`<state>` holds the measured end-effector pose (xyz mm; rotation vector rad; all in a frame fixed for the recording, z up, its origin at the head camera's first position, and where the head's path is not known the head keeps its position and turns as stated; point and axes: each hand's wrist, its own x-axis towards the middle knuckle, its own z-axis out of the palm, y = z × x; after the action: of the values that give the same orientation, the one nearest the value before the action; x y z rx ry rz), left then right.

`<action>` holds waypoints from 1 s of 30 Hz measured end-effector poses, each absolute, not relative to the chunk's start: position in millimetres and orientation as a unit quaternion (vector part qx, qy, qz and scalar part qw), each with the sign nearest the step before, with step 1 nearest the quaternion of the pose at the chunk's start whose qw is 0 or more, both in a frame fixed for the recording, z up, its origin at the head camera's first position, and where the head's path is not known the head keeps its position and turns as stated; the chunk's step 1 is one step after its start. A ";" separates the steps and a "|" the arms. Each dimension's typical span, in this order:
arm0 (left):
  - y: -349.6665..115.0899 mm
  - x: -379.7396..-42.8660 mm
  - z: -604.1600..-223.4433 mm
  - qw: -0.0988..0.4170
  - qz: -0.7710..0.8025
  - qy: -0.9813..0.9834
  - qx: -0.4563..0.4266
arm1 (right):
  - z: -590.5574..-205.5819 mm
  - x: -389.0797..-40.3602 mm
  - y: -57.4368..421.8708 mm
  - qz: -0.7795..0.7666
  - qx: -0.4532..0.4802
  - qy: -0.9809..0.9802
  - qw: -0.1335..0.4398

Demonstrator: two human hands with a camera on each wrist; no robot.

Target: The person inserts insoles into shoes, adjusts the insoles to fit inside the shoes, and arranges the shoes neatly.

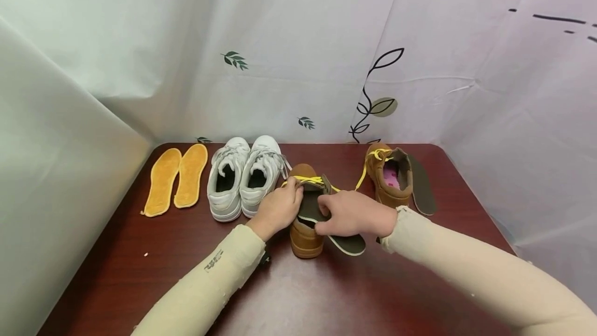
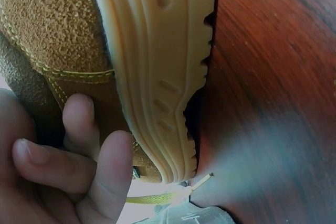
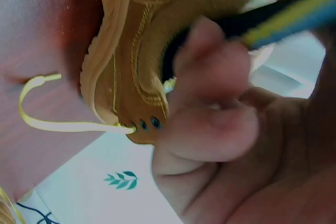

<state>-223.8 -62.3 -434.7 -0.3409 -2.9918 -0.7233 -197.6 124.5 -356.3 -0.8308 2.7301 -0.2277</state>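
A brown suede shoe [image 1: 306, 242] with yellow laces stands mid-table, toe away from me. My left hand [image 1: 278, 206] grips its collar near the tongue; in the left wrist view, curled fingers [image 2: 113, 166] lie along the shoe's side. A dark insole [image 1: 311, 204] with a pale edge shows in the shoe's opening. My right hand [image 1: 352, 214] pinches it between thumb and fingers. Beneath that hand a rounded dark insole end [image 1: 350, 245] juts out right of the heel. In the right wrist view, the insole's yellow and blue edge [image 3: 294, 22] appears blurred beyond the fingers.
White sneakers [image 1: 227, 180] stand left of the brown shoe, with two orange insoles [image 1: 160, 183] farther left. At the back right is the other brown shoe [image 1: 392, 188], pink showing inside, a dark insole [image 1: 423, 185] beside it. Pale curtain [image 1: 298, 66] hangs behind the table.
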 end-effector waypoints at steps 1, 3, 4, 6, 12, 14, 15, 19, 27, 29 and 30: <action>-62.5 -223.7 -434.8 0.025 -0.233 -0.966 -0.111 | -356.6 -198.4 123.8 -0.083 -0.292 0.944 0.132; -62.7 -223.8 -435.2 0.027 -0.233 -0.966 -0.112 | -357.7 -200.6 122.0 -0.095 -0.299 0.941 0.124; -62.6 -224.0 -435.5 0.030 -0.233 -0.965 -0.114 | -358.0 -201.7 120.9 -0.102 -0.302 0.940 0.123; -62.7 -224.0 -436.1 0.033 -0.233 -0.965 -0.116 | -359.2 -204.2 118.4 -0.113 -0.302 0.938 0.124; -62.3 -223.1 -436.7 0.044 -0.233 -0.964 -0.122 | -365.2 -209.3 109.5 -0.135 -0.289 0.939 0.132; -62.2 -222.8 -437.1 0.049 -0.233 -0.963 -0.124 | -367.5 -210.8 106.9 -0.138 -0.280 0.941 0.132; -62.2 -222.8 -437.3 0.052 -0.232 -0.963 -0.125 | -368.6 -211.7 105.7 -0.139 -0.274 0.943 0.131; -62.3 -222.7 -438.0 0.061 -0.228 -0.964 -0.126 | -374.1 -215.7 101.0 -0.138 -0.250 0.949 0.130; -61.7 -222.3 -439.2 0.068 -0.221 -0.964 -0.133 | -381.3 -214.5 96.0 -0.089 -0.251 0.958 0.108; -61.6 -222.1 -438.6 0.070 -0.221 -0.964 -0.131 | -379.0 -211.1 96.7 -0.070 -0.256 0.958 0.107; -61.6 -221.9 -438.0 0.070 -0.221 -0.964 -0.130 | -377.6 -209.4 97.3 -0.063 -0.256 0.959 0.109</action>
<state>-221.9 -61.6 -438.0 -0.3921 -2.9004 -0.6652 -209.4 97.3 -377.6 -0.7516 2.8188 -0.1846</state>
